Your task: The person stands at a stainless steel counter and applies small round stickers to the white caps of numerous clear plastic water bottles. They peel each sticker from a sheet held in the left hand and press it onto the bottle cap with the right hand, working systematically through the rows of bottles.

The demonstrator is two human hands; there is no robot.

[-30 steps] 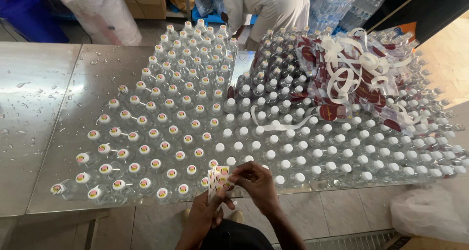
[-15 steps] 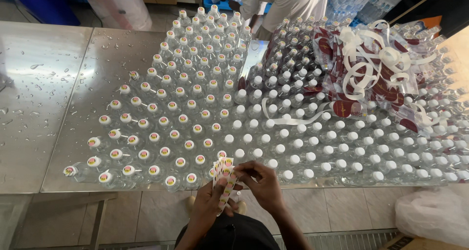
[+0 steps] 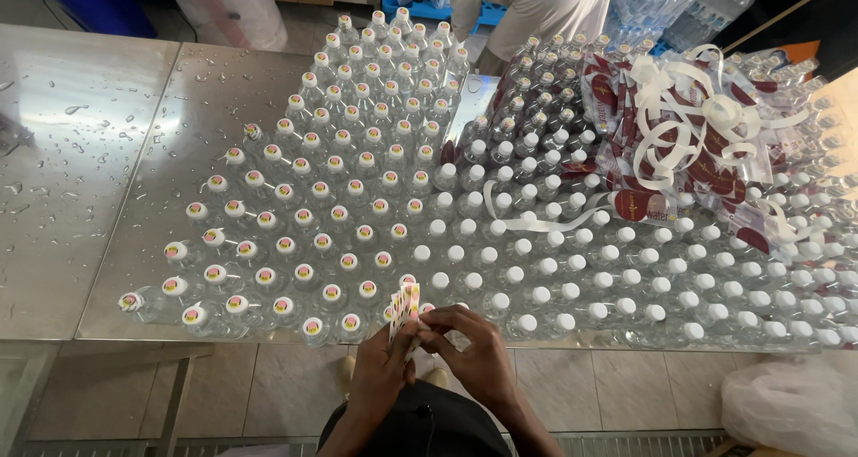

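Fingers: left hand (image 3: 380, 368) pinches sticker strip (image 3: 405, 307) upright; right hand (image 3: 469, 345) fingertips pressed onto its lower edge, picking | strip: over table (image 3: 80, 243) front edge, near bottles (image 3: 357, 207) | handling: likely light, floppy, tacky; take by backing edges | beyond: label heap (image 3: 679, 144); co-worker (image 3: 527, 1).

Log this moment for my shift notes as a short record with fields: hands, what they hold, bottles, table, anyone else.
left hand: holds a sticker sheet upright at the table's near edge
right hand: fingers pinch at the sheet's lower part
stickered bottles: clear, caps bearing round stickers, on the left
plain bottles: white caps bare, on the right
label pile: dark red labels and white backing strips lying on top of bottles, far right
table: steel, wet with droplets
other person: bent over at the far side
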